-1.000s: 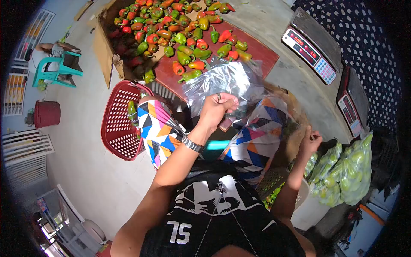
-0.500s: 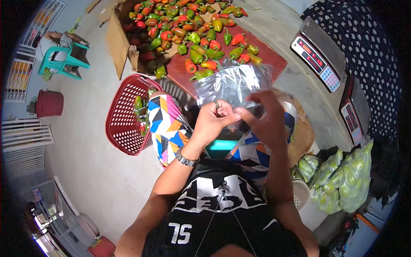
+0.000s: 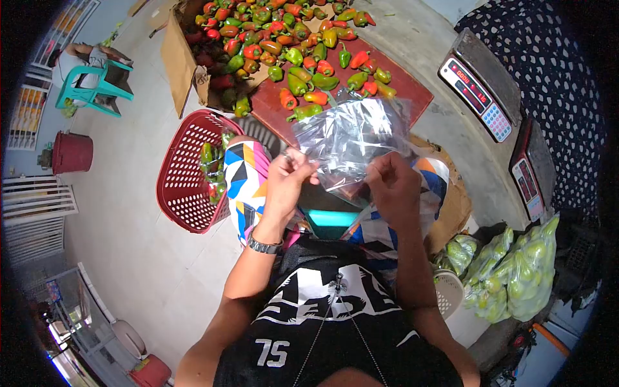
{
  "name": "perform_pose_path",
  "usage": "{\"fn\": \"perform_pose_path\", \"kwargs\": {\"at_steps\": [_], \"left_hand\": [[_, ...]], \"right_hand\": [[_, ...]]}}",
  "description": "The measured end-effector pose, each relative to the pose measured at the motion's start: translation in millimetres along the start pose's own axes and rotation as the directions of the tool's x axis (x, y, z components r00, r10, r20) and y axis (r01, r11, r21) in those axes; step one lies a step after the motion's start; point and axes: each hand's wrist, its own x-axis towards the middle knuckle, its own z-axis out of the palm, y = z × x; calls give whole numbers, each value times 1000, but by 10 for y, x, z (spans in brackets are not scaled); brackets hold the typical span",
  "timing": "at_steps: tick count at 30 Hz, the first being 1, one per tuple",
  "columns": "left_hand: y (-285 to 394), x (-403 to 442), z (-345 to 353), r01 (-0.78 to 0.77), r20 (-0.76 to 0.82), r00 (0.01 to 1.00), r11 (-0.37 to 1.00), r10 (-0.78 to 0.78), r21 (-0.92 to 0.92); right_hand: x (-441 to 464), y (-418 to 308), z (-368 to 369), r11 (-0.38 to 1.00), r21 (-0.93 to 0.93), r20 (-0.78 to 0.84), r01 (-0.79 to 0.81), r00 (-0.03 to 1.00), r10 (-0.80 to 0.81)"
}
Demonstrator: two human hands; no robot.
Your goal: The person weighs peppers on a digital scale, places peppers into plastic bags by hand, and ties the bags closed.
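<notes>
A clear plastic bag lies across my lap and over the near edge of the red board. My left hand pinches it at its near left side, fingertips closed. At the near right side my right hand has thumb and fingers pressed together on the plastic. The bag looks flat, with nothing visible inside. Just beyond it, red and green peppers are spread over the board and heaped in an opened cardboard box.
A red perforated basket with some bagged peppers stands by my left leg. Two digital scales are on the right, above plastic bags of green produce. Another person sits on a teal chair at far left.
My hands were close together at the bag's near edge; they have moved apart, left hand leftward and right hand slightly down. More of the bag's near edge is spread between them.
</notes>
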Motion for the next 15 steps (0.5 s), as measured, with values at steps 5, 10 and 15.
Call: {"fn": "perform_pose_path", "kwargs": {"at_steps": [5, 10, 15], "left_hand": [[193, -104, -168, -305, -9, 950, 936, 312, 174], [626, -269, -377, -570, 352, 782, 363, 515, 737], [710, -257, -305, -448, 366, 832, 117, 417, 886]], "right_hand": [[-12, 92, 227, 985, -35, -42, 170, 984, -171], [31, 33, 385, 974, -147, 50, 173, 985, -167], [144, -84, 521, 807, -151, 289, 571, 806, -516]]}}
